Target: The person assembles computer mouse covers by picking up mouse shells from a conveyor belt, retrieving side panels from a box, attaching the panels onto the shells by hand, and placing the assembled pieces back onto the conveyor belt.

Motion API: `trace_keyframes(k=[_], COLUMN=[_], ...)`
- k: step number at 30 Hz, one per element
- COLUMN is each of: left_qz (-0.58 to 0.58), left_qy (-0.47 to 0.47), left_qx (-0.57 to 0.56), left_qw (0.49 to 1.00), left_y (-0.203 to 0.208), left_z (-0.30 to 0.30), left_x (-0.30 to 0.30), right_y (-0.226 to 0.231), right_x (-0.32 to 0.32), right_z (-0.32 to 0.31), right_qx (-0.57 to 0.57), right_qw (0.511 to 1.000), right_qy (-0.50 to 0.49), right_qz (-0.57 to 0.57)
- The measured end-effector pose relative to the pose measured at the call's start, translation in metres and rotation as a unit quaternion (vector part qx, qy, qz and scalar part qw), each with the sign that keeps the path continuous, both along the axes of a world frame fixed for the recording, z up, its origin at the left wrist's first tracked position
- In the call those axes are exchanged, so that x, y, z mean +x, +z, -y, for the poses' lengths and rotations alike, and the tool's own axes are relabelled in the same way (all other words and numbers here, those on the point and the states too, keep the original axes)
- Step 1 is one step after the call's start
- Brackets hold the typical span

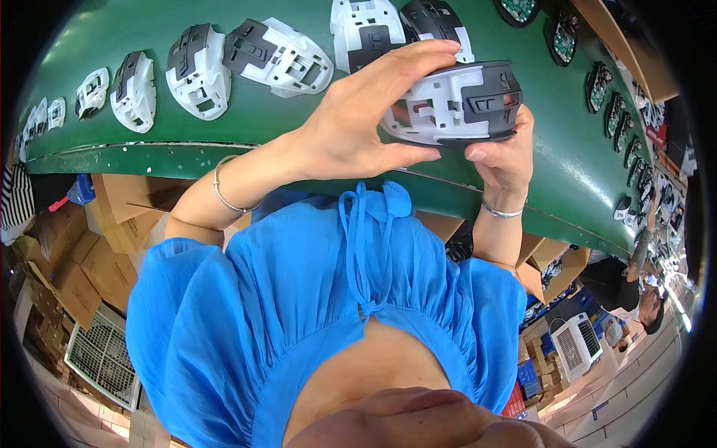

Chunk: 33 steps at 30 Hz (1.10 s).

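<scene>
A white and black plastic shell (pixel 441 108), shaped like a computer mouse cover with cut-outs, is held up above the near part of the green table (pixel 254 119). My left hand (pixel 355 112) is closed on its left end, fingers over the far edge and thumb at the near edge. At the right end my right hand (pixel 508 160) grips it, thumb below the near edge and fingers mostly hidden behind. Just beyond lie a white and black shell (pixel 366 19) and a darker shell (pixel 433 22), partly covered by my left hand and the held shell.
Leftward along the table runs a row of similar shells (pixel 198 71). Dark mouse bases with green circuit boards (pixel 562 37) line the right side, near a cardboard edge (pixel 635 45). Cardboard boxes (pixel 97 261) stand below the table. A co-worker (pixel 616 280) is at far right.
</scene>
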<state>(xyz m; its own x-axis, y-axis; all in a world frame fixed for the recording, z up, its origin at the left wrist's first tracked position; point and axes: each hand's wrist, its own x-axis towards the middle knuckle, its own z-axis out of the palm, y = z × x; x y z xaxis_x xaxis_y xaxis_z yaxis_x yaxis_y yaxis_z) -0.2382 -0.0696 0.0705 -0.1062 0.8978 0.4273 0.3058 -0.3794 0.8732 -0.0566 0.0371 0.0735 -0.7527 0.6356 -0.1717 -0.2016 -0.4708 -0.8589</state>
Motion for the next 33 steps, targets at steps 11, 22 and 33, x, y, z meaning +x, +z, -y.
trace_keyframes(k=[11, 22, 33], left_qz=[0.018, -0.029, -0.027], left_qy=[-0.024, 0.025, 0.022], left_qx=[0.033, -0.015, -0.008], left_qw=[0.999, 0.999, 0.999], left_y=[-0.005, 0.000, -0.009], left_z=[0.001, -0.002, 0.007], left_x=[-0.005, -0.007, -0.015], right_y=[0.006, 0.005, 0.000], right_x=[-0.009, -0.019, -0.030], right_z=[0.016, 0.022, 0.033], right_qx=[0.016, -0.170, -0.057], right_qw=[0.999, 0.980, 0.998], right_qy=[-0.030, -0.030, -0.031], right_qz=[-0.022, -0.094, 0.010])
